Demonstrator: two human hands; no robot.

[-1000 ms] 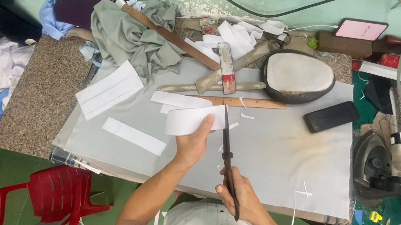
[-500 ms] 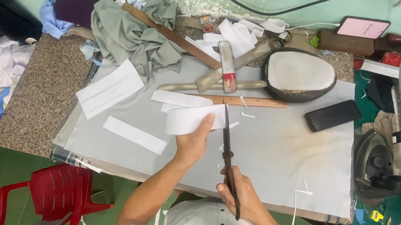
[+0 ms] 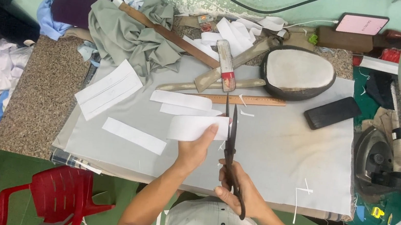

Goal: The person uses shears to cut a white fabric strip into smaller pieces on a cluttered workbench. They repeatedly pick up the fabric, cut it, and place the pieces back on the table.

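- Head view, centre: the left hand pinches a white fabric strip by its lower right edge, thumb and fingers closed on it; the strip is held just above the grey-covered worktop.
- Head view, centre right: the right hand is closed through the handles of long dark scissors; the blades point away from the person and stand just beside the right end of the strip, their tips near the wooden ruler.
- Head view, left of the hands: three more white strips lie flat on the worktop, two above the held strip, one lower left, and a wider white piece lies tilted further left.
- Head view, back of the worktop: a crumpled grey-green garment, a brown strap and an oval padded pressing cushion.
- Head view, right: a black flat case lies on the grey cover; an iron sits beyond the cover's right edge.
- Head view, lower left: a red plastic chair stands on the green floor.
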